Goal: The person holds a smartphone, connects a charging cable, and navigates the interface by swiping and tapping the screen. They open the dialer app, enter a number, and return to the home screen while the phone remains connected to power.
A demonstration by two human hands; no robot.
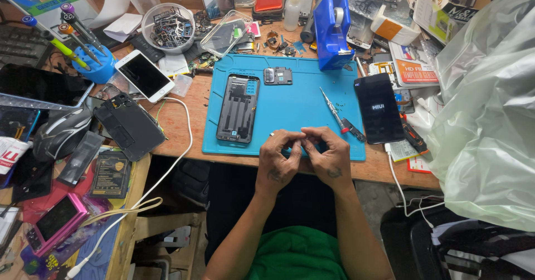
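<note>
Both hands meet at the near edge of a blue work mat (pixel 290 104). My left hand (pixel 278 160) and my right hand (pixel 329 157) pinch a very small part between their fingertips; the part is too tiny to identify. An opened phone frame (pixel 238 108) lies face down on the mat's left side. A small dark cover piece (pixel 277 76) rests near the mat's far edge. A thin screwdriver (pixel 336 111) lies on the mat to the right of my hands. A black phone (pixel 379 107) with a lit screen lies at the mat's right edge.
A blue tape dispenser (pixel 332 30) stands behind the mat. A white phone (pixel 145 75), a dark back cover (pixel 129 125), a bowl of parts (pixel 169 28), a mouse (pixel 61 135) and a white cable (pixel 186 129) crowd the left. A large plastic bag (pixel 490 107) fills the right.
</note>
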